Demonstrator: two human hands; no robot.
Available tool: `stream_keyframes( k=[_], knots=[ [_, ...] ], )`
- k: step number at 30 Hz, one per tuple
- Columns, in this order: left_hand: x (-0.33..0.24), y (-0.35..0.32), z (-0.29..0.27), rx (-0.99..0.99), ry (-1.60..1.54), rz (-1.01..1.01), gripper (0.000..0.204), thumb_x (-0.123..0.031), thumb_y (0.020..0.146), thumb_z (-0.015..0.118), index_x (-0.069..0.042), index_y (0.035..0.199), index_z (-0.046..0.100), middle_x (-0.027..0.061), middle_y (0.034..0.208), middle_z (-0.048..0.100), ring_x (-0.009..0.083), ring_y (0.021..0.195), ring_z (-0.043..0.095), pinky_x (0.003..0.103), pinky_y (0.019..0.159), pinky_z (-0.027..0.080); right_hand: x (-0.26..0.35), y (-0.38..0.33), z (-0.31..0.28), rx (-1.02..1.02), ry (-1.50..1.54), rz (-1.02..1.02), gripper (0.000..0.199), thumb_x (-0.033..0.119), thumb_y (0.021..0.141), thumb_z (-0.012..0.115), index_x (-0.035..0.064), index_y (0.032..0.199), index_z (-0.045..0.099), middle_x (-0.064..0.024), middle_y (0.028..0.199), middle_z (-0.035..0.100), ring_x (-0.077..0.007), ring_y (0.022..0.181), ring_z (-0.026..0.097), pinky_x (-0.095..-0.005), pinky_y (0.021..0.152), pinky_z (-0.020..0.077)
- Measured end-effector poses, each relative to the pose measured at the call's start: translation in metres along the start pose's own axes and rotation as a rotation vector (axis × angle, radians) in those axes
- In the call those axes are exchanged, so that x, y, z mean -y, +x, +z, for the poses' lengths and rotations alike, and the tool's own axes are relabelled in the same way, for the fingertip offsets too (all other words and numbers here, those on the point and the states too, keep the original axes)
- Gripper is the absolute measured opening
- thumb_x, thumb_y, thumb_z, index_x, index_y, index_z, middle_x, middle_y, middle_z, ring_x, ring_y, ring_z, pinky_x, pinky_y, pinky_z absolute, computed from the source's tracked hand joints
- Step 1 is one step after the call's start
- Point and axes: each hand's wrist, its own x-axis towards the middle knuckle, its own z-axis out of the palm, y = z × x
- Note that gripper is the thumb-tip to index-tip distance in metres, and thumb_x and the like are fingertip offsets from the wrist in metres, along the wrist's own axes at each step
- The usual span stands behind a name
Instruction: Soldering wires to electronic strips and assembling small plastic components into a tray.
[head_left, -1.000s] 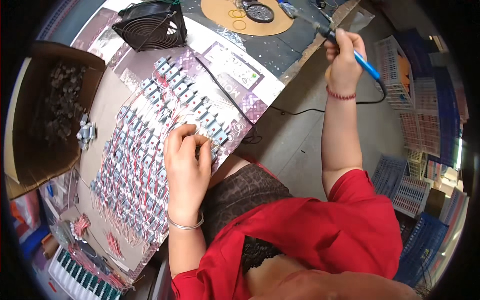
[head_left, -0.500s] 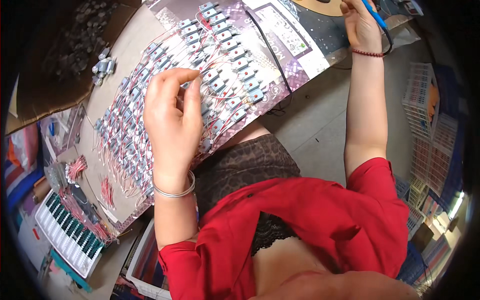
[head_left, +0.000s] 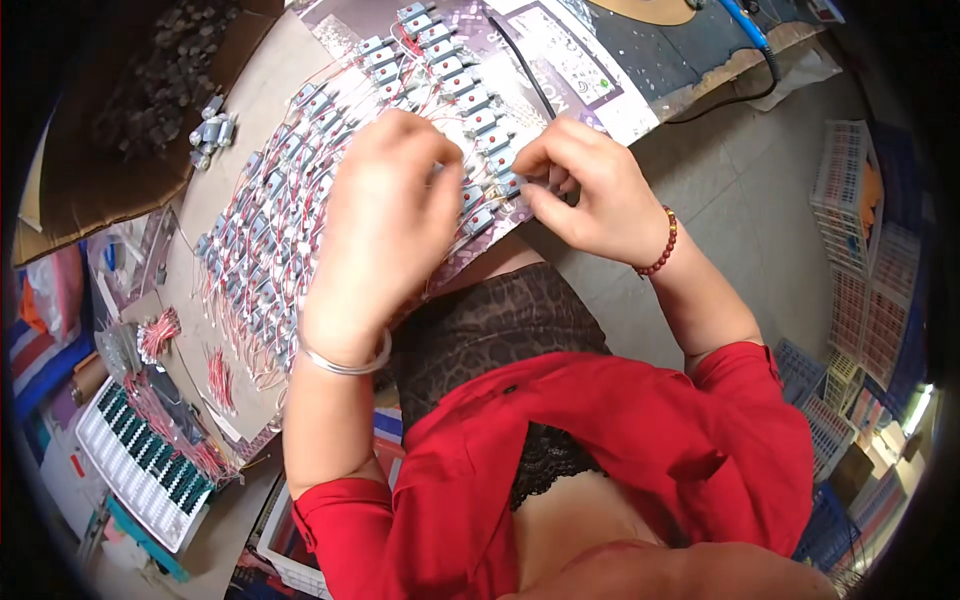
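Note:
Rows of small grey motors (head_left: 385, 72) with red and white wires cover the printed board in front of me. My right hand (head_left: 600, 195) is at the board's right edge, thumb and forefinger closing on the end of a small motor (head_left: 508, 186) in the nearest part of the right-hand row. Over the middle of the rows is my left hand (head_left: 385, 215), its fingers curled and smeared by motion; whether they hold anything is hidden. A blue-handled soldering iron (head_left: 748, 25) rests at the far right, away from both hands.
At the far left stands a cardboard box (head_left: 120, 190) of loose motors, several more beside it. Bundles of red and white wires (head_left: 218, 380) lie at the left near a white tray (head_left: 135, 465). A black cable (head_left: 525, 65) crosses the board. Plastic baskets (head_left: 850, 250) stand at right.
My right hand has let go of the soldering iron and come left and nearer, down to the motors. My left hand has shifted right over the rows.

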Motion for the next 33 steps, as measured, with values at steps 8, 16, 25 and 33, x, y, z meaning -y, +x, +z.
stream_keyframes(
  k=[8,16,25,33],
  knots=[
    [-0.003,-0.015,0.035,0.009,0.000,-0.027,0.005,0.001,0.076,0.068,0.002,0.079,0.065,0.0148,0.090,0.059,0.0333,0.087,0.058,0.042,0.080,0.049,-0.013,-0.012,0.014,-0.072,-0.125,-0.067,0.018,0.004,0.076,0.071,0.0053,0.093,0.068,-0.0108,0.089,0.060,-0.0289,0.082,0.062,-0.0372,0.072,0.0522],
    [-0.006,-0.020,0.038,-0.051,0.019,0.025,0.008,0.002,0.076,0.068,0.001,0.082,0.063,0.0150,0.093,0.058,0.0334,0.088,0.058,0.042,0.080,0.049,-0.012,-0.011,0.015,-0.082,-0.147,-0.075,0.017,0.004,0.075,0.072,0.0053,0.092,0.068,-0.0109,0.086,0.059,-0.0300,0.082,0.062,-0.0390,0.073,0.0514],
    [-0.008,-0.022,0.041,-0.049,0.077,0.042,0.009,0.002,0.077,0.068,0.001,0.084,0.064,0.0141,0.095,0.058,0.0330,0.089,0.057,0.041,0.081,0.048,-0.012,-0.010,0.012,-0.050,-0.161,-0.086,0.014,0.004,0.077,0.070,0.0054,0.091,0.068,-0.0116,0.085,0.059,-0.0314,0.081,0.061,-0.0397,0.072,0.0514],
    [-0.005,-0.020,0.042,-0.043,0.073,0.059,0.008,0.002,0.080,0.067,0.002,0.087,0.062,0.0161,0.095,0.059,0.0339,0.089,0.059,0.042,0.081,0.048,-0.012,-0.010,0.012,-0.051,-0.194,-0.098,0.013,0.005,0.077,0.071,0.0063,0.089,0.068,-0.0113,0.083,0.058,-0.0309,0.080,0.061,-0.0395,0.071,0.0512]
  ],
)
